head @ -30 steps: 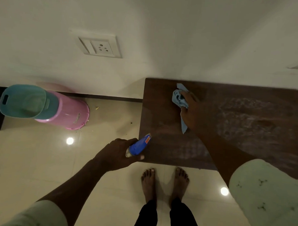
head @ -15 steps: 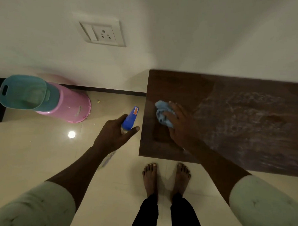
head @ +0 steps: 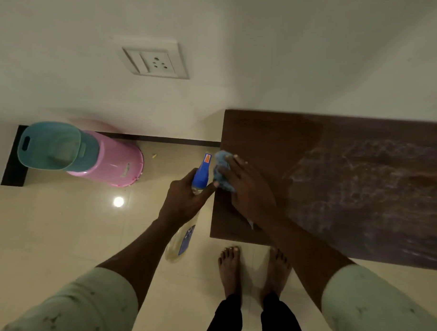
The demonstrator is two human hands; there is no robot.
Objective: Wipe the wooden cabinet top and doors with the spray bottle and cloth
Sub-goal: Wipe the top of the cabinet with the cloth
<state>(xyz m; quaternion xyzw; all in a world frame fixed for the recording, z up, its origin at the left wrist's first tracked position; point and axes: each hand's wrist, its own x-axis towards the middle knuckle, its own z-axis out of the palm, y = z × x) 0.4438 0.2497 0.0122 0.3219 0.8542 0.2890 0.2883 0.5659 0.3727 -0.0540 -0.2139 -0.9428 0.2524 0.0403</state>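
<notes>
1. Head view, hands: the right hand [head: 248, 191] lies flat, fingers spread, pressing the blue cloth [head: 222, 174] onto the left edge of the wooden cabinet top [head: 275, 142]. The left hand [head: 184, 201] is closed around the neck of the spray bottle [head: 186, 218], blue nozzle pointing up and away and the clear body hanging below the fist over the floor [head: 61, 229], just beside the cabinet's left edge.

2. Head view, the step in hand: wiping the top looks to be the current step. The left part of the surface appears darker and even, while the right part carries pale, swirled streaks [head: 373, 183], so I judge much of the top remains to be done and the doors, not visible from here, come after. To do it well, keep the palm flat on the cloth, overlap each pass, work from the cleaned left side toward the streaked right, and run the cloth right off the edges. The bottle is best held clear of the cloth hand; the two are almost touching now.

3. Head view, containers: the bottle's clear body seems to hold a pale liquid, level unclear. A teal bin [head: 49, 145] lies nested in a pink bucket [head: 113, 161] on the floor by the wall; the teal bin looks empty.
</notes>
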